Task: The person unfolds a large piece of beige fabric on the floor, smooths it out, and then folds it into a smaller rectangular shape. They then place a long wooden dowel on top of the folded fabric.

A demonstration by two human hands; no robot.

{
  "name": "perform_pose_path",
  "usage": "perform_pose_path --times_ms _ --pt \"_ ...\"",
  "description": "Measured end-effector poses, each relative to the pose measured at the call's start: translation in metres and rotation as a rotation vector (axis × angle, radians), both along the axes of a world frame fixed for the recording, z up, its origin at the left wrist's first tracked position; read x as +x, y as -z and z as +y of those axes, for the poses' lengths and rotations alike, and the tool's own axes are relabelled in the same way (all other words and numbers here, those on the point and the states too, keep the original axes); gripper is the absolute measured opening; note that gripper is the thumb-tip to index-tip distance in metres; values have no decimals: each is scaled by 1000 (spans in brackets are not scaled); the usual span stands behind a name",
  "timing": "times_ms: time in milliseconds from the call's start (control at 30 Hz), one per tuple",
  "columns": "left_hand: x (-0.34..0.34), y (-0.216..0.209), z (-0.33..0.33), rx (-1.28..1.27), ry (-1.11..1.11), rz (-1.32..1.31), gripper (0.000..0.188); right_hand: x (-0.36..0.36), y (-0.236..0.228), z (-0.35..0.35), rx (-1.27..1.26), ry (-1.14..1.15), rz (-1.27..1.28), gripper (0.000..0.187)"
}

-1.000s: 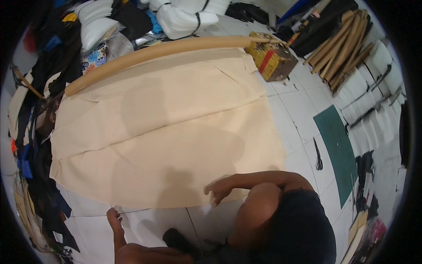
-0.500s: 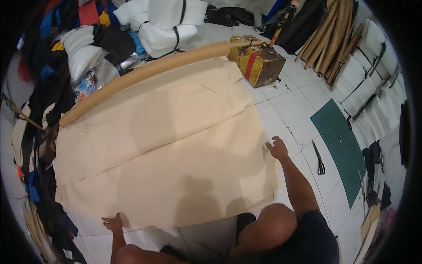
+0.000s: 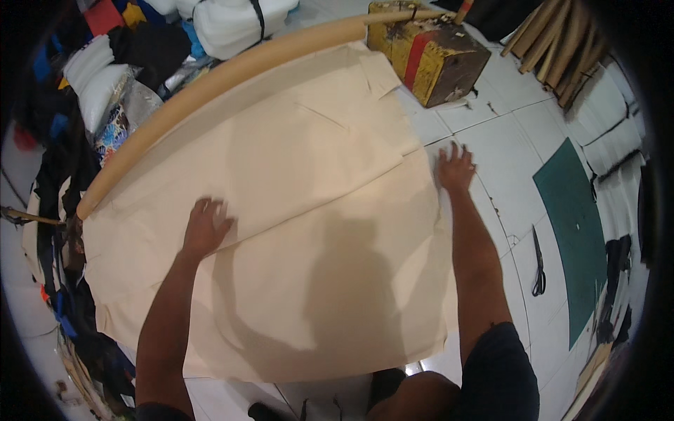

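Observation:
A large sheet of cream fabric [image 3: 295, 295] lies spread on the tiled floor, with a long fold or overlapping edge running across its middle. Its far end comes off a long tan roll [image 3: 232, 77]. My left hand [image 3: 206, 228] is over the fabric near the left part of that fold, fingers apart and holding nothing; whether it touches the cloth I cannot tell. Past the fabric's right edge, my right hand [image 3: 456, 168] is held with its fingers spread, close to the fold's right end. Small creases show near the far right corner.
A worn yellow-brown box [image 3: 439, 63] with a red stripe supports the roll's right end. Black scissors [image 3: 538, 263] and a green cutting mat [image 3: 576, 238] lie at right. White foam bundles [image 3: 235, 24], cardboard tubes [image 3: 558, 45] and piled dark scraps [image 3: 53, 238] surround the area.
Both hands have moved farther forward: the left from the fabric's near edge to its middle, the right up along the right edge. The view has shifted too.

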State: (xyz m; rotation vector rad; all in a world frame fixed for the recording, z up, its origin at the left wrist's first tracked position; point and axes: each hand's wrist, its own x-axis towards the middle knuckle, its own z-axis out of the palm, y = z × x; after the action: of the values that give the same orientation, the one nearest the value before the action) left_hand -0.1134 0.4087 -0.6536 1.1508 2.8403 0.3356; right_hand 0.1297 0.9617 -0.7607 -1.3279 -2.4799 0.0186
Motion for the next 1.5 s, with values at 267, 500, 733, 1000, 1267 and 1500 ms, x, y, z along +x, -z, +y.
perform_pose_path --times_ms 267,500,733,1000,1267,1500 --pt "-129 17 190 -7 -121 -56 70 1 7 -5 -117 126 -67 67" --pt "-221 49 319 -23 -125 47 90 4 1 7 -161 127 -84 66" --pt "-272 41 335 -154 -173 -114 90 -4 -14 13 -258 140 -131 67" --pt "-200 12 281 -445 -246 166 57 -10 -10 8 -236 108 -112 67" --pt "41 -43 175 -622 -297 -69 46 -7 -8 7 -249 169 -129 68" --pt "225 -54 142 -302 -782 -544 47 -5 7 7 -142 137 -158 68"
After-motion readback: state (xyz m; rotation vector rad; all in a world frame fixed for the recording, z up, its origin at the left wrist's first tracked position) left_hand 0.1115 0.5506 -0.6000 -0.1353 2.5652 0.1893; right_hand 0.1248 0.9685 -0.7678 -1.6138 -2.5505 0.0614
